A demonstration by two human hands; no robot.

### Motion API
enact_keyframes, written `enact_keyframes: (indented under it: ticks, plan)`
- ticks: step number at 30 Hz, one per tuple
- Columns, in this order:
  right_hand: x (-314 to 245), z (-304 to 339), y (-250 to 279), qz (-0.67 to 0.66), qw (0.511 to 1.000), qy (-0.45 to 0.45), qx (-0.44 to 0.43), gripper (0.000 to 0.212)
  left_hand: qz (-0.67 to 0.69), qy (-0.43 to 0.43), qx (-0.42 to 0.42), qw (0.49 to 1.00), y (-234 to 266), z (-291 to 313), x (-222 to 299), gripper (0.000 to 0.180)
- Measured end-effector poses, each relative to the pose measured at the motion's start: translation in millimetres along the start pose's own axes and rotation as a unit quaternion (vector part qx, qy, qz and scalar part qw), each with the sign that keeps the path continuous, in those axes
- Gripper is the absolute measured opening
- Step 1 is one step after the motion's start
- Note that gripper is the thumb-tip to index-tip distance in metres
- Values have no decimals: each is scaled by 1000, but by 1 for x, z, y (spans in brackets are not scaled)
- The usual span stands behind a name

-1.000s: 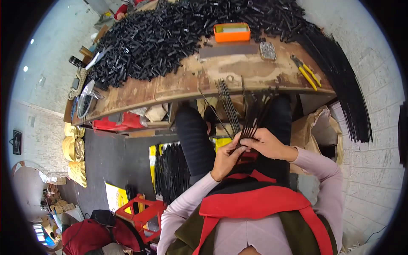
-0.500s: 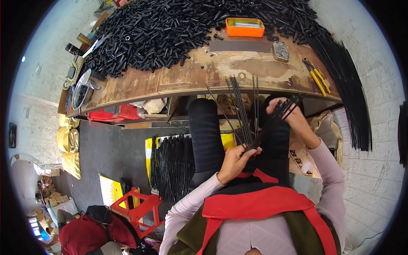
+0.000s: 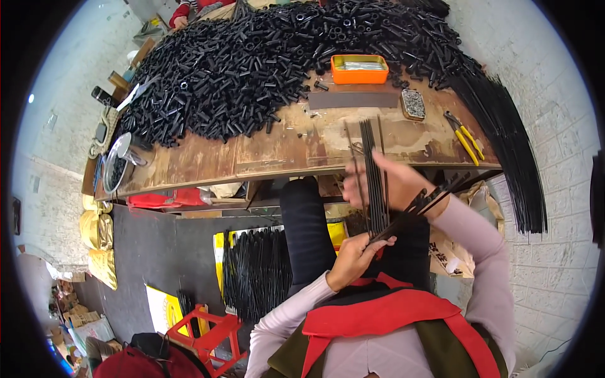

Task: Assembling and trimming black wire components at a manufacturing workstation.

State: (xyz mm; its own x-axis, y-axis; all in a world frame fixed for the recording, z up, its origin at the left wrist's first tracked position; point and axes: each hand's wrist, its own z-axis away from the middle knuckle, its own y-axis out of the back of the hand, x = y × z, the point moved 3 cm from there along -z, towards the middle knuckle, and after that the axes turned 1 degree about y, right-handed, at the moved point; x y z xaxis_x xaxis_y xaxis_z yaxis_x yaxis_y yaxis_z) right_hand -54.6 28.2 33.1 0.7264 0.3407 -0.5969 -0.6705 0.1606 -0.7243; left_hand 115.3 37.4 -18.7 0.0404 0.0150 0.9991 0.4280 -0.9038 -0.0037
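My left hand (image 3: 353,261) is closed round the lower ends of a bundle of thin black rods (image 3: 378,211), above my lap. Most rods stand upright in a tight group, with a few loose ones beside it. Other black rods with thicker ends (image 3: 428,198) fan out from the same grip toward the right, across my right wrist. My right hand (image 3: 400,183) is at the upright rods, thumb apart and fingers stretched to their left side. Those fingers are blurred, and I see no firm grip.
A large heap of black tubular parts (image 3: 239,82) covers the table's back. Nearer are an orange tin (image 3: 359,77), a small tin of metal bits (image 3: 413,104) and yellow-handled pliers (image 3: 466,140). Long black rods (image 3: 510,138) overhang the right edge. A red stool (image 3: 217,337) stands lower left; another person's hand (image 3: 181,22) shows behind.
My right hand has moved left from beside the rods to the upright bundle, its fingers spreading. The rods stand closer together. My left hand keeps its grip. The view has shifted slightly.
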Motion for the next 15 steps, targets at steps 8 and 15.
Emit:
enact_keyframes:
  ticks: [8, 15]
  plan:
    - [-76, -23, 13, -21, 1000, 9, 10, 59, 40, 1, 47, 998, 0, -34, -3, 20]
    - [-92, -10, -10, 112, 989, 94, 7, 42, 29, -33, 62, 997, 0, -42, 14, 20]
